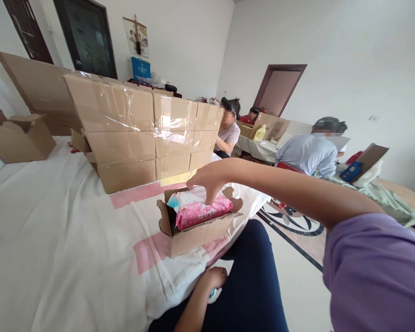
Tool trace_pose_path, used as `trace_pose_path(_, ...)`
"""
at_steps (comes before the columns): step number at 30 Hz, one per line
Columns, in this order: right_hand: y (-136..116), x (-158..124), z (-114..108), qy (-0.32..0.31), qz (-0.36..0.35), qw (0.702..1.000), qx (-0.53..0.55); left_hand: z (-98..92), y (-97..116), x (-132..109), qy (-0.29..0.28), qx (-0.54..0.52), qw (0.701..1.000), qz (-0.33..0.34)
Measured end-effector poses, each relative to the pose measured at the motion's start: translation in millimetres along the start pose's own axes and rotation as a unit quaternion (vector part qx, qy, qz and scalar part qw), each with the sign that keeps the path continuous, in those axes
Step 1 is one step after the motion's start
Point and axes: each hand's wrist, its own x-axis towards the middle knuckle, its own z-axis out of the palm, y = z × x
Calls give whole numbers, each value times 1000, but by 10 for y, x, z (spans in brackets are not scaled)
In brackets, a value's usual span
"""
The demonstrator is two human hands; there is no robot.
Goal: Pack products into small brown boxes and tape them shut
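A small open cardboard box [200,237] stands on the white cloth in front of me, flaps folded outward. Inside lies a pink and white soft plastic pack [200,212] with a light-blue corner, filling most of the box. Over the box my right hand [212,180] reaches in from the right, palm down. Its thumb is apart from the fingers and points down at the pack; whether it presses on the pack is unclear. Low by my thigh, my left hand [214,279] is curled closed beside a white and teal thing [213,295], mostly hidden.
Taped cardboard boxes [124,124] form a stacked wall behind the open box. Another open carton [20,136] sits at far left. One person [228,129] sits beyond the stack; a person in a striped shirt [304,150] works at right. A yellow bottle [260,133] stands on a farther table.
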Motion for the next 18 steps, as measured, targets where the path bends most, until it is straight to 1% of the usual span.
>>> trace_pose_path(3, 3, 70, 51, -2, -12, 1000, 0, 3, -2, -2, -4, 0, 1000, -7)
trace_pose_path(9, -34, 179, 113, -4, -33, 999, -14, 10, 6, -39, 12, 2, 1000, -3)
trace_pose_path(18, -83, 283, 214, -11, -37, 999, -14, -41, 43, -118, 18, 5, 1000, 3)
